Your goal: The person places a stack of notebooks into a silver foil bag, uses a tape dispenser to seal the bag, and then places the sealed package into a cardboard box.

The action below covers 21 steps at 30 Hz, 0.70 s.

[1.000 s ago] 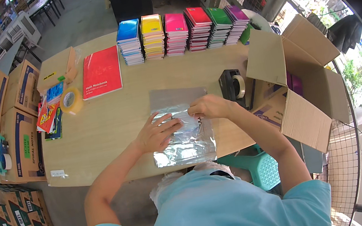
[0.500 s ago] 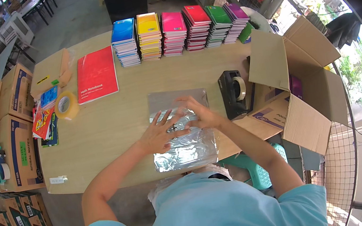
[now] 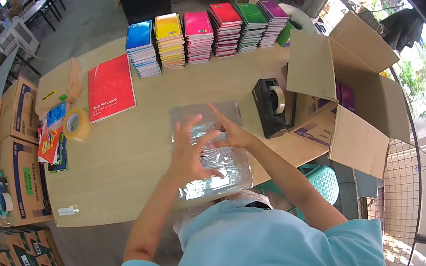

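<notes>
Plastic film (image 3: pixel 234 166) is lying left of the tape dispenser (image 3: pixel 269 106), beneath both hands. I am seemingly working the film loose; next is probably calling for a fingertip pinch. Left hand (image 3: pixel 186 157) is spreading, empty; right hand (image 3: pixel 232 134) is curling, grip unclear. Unlike earlier, the left is no longer lying flat.

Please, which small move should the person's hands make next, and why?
Perhaps the left hand should settle flat on the clear plastic. Its fingers look spread and curved above it, and the plastic shows creases, so a flat palm might steady it beside the right hand. I cannot tell whether the right hand holds any plastic.
</notes>
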Each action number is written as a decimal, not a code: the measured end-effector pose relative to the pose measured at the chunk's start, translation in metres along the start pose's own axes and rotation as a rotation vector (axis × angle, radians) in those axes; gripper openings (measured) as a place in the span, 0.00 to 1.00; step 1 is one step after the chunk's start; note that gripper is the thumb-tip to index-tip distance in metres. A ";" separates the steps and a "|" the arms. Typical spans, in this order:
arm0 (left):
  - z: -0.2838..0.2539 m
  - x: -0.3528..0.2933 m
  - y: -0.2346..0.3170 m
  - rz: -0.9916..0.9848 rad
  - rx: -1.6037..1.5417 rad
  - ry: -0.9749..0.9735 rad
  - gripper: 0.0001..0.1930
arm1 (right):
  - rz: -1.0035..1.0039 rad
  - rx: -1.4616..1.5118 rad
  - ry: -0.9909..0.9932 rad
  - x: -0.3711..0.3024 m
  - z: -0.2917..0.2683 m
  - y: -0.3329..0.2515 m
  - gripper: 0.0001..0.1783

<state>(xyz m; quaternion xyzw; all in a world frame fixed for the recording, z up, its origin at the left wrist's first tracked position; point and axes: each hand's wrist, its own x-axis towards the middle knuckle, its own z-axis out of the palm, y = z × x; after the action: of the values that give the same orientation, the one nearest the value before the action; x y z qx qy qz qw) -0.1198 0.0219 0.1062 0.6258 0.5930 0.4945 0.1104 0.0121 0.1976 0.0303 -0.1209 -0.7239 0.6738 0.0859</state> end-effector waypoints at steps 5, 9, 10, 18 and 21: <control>0.017 -0.028 0.001 0.152 0.294 0.016 0.18 | -0.031 -0.083 -0.040 0.007 0.003 -0.005 0.69; -0.004 -0.022 0.037 0.094 0.153 0.278 0.27 | 0.007 0.007 -0.010 0.000 0.000 -0.001 0.68; -0.004 -0.023 0.039 0.018 0.220 0.212 0.29 | 0.015 -0.010 -0.006 0.000 -0.001 -0.001 0.67; 0.046 -0.036 -0.033 0.013 0.320 0.075 0.10 | 0.017 -0.020 -0.016 0.004 0.001 0.002 0.66; 0.057 -0.032 -0.033 -0.253 -0.106 0.095 0.09 | -0.007 0.311 0.098 -0.008 -0.009 0.015 0.65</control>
<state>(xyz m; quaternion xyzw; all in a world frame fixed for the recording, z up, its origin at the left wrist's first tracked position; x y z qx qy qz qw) -0.0914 0.0295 0.0393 0.5153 0.6447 0.5363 0.1767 0.0232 0.2043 0.0159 -0.1364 -0.6063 0.7706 0.1414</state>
